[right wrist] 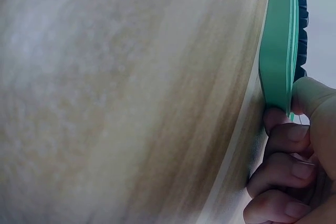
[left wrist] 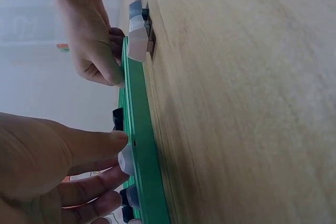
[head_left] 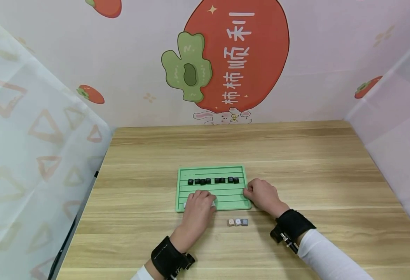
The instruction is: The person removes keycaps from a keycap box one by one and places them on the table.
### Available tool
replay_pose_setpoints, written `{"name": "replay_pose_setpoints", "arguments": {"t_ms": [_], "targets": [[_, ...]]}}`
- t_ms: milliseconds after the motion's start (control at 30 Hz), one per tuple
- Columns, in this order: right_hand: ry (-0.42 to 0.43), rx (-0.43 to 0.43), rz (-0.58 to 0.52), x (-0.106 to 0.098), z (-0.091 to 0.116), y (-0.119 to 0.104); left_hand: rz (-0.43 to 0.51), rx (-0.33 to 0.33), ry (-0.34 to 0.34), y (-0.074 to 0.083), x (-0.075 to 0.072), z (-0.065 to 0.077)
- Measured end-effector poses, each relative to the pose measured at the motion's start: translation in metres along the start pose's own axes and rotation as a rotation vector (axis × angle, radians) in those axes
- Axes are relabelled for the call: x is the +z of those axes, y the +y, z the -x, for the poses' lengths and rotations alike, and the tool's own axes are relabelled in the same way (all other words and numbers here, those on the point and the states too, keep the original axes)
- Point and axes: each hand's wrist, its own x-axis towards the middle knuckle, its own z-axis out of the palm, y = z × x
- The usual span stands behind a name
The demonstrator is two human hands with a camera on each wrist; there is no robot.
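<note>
A green ridged tray lies on the table, with a row of several black keycaps across it. At the tray's near left part, my left hand pinches a white keycap between thumb and finger, just at the near rim. Other keycaps sit beside it, partly hidden by the fingers. My right hand grips the tray's right edge, thumb on top and the other fingers curled at its side, as the right wrist view shows on the green wall.
Three keycaps, pale and grey, stand in a short row on the wooden table just in front of the tray. A printed backdrop rises behind the table, with hanging sheets at both sides.
</note>
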Motion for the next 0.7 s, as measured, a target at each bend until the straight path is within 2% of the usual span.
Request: {"name": "replay_pose_setpoints", "arguments": {"t_ms": [700], "targets": [[0.011,-0.01,0.011,-0.001,0.0005,-0.0002,-0.048,0.016,-0.014,-0.0004,-0.0006,0.0009]]}}
